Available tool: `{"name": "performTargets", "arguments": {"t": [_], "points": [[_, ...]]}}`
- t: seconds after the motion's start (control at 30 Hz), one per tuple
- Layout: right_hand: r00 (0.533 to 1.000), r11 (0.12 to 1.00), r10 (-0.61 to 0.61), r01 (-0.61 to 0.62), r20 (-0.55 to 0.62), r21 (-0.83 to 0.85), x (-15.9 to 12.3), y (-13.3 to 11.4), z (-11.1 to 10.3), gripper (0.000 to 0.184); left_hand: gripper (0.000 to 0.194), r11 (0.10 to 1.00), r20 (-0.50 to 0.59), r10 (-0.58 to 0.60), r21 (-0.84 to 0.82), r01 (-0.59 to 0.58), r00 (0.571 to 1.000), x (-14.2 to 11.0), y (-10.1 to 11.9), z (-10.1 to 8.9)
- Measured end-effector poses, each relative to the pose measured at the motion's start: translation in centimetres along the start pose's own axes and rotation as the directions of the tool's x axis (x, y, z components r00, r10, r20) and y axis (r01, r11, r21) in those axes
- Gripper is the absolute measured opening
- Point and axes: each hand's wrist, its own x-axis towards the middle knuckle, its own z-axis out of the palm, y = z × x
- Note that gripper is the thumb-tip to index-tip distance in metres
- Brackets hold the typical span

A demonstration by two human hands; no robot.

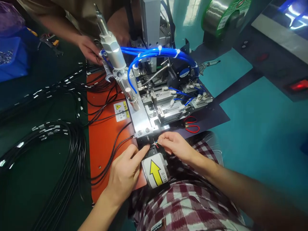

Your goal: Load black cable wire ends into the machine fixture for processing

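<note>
Thin coloured wire ends point(156, 144), one of them red, stick out at the front of a small metal machine point(141, 123). My right hand point(175, 146) pinches these wires between thumb and fingertips. From the left, my left hand point(126, 166) reaches in with its index finger stretched out, the tip against the machine's front part beside the wires. Its thumb stands apart from that finger, and the other fingers curl underneath, partly hidden. Just below the fingertips is a round housing with a yellow arrow label point(156, 171). Black cables point(117, 146) run toward the machine's left side.
The machine stands on an orange base plate point(101, 144). Bundled black cables point(74, 144) lie to the left. Red-handled snips point(192, 129) lie right of the machine. A blue bin point(16, 61), a solder wire spool point(218, 17) and another person's hand point(90, 49) are farther back.
</note>
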Motion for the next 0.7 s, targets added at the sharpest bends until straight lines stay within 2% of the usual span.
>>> {"name": "performTargets", "arguments": {"t": [0.4, 0.7], "points": [[1.000, 1.000, 0.016, -0.017, -0.026, -0.010, -0.02, 0.51, 0.09, 0.020, 0.034, 0.996, 0.015, 0.028, 0.085, -0.030, 0.999, -0.16, 0.07, 0.18], [0.998, 0.998, -0.050, 0.047, -0.049, -0.047, -0.24, 1.03, 0.23, 0.021, 0.033, 0.990, 0.025, 0.025, 0.139, -0.028, 0.999, -0.16, 0.24, 0.20]]}}
